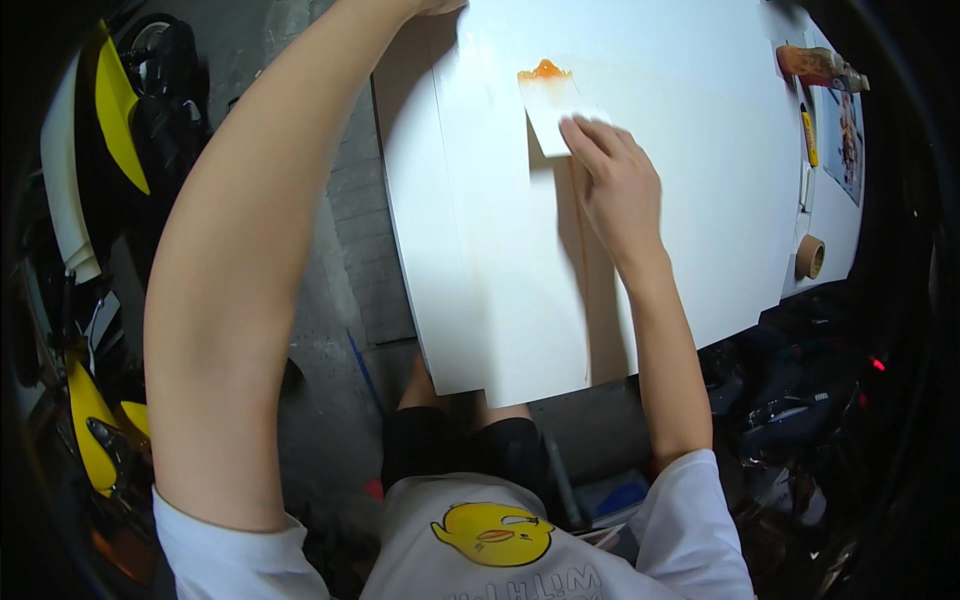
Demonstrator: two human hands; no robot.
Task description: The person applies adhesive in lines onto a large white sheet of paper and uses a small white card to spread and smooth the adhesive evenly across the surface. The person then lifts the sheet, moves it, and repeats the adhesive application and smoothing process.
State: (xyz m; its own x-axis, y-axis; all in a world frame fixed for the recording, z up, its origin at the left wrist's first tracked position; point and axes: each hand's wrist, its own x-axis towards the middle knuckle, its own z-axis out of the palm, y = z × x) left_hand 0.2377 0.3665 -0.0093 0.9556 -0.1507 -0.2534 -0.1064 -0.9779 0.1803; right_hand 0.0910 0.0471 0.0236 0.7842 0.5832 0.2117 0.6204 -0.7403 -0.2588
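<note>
My right hand [619,180] pinches the near edge of a small white card [551,112], which is tilted over a large white sheet [705,202]. Along the card's far edge sits a bead of glossy orange paste [546,70], touching the sheet. A thin orange streak [583,300] runs down the sheet towards me, beside the shadow of my hand. My left hand [442,6] reaches to the far left of the sheet. Only a sliver of it shows at the picture's top edge, so its fingers are hidden.
On the right lie a plastic bottle [821,67] with orange residue, a yellow marker-like tube [808,135], a roll of brown tape [810,256] and a printed picture [844,142]. A yellow and black motorcycle [116,127] stands left; dark vehicle parts [787,412] fill the lower right.
</note>
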